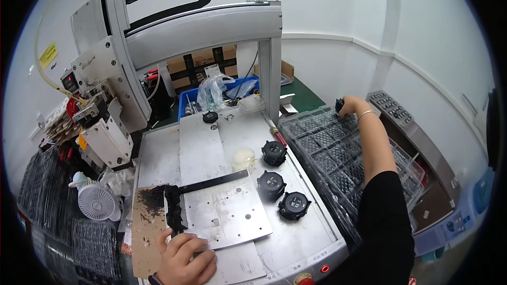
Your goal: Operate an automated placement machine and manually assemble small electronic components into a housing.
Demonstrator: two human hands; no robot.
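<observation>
My right hand (348, 107) reaches far out to the right, its fingers closed on a small black part (339, 104) over the far end of a clear plastic compartment tray (317, 140). My left hand (186, 259) rests at the near left edge of a drilled metal plate (232, 216). Its fingers are bent and somewhat apart, with nothing visible in them. The thumb side lies close to a black-crusted bar (173, 211). Three black round watch-like cases (294, 205) stand right of the plate, and another black round piece (210, 116) sits farther back.
A gantry machine (206, 31) spans the work bed, its dispensing head (103, 132) at left. Behind it stands a blue bin (185, 106) with plastic bags. A small white fan (99, 202) and stacked black trays (45, 200) are at left. A red button (304, 281) is on the front edge.
</observation>
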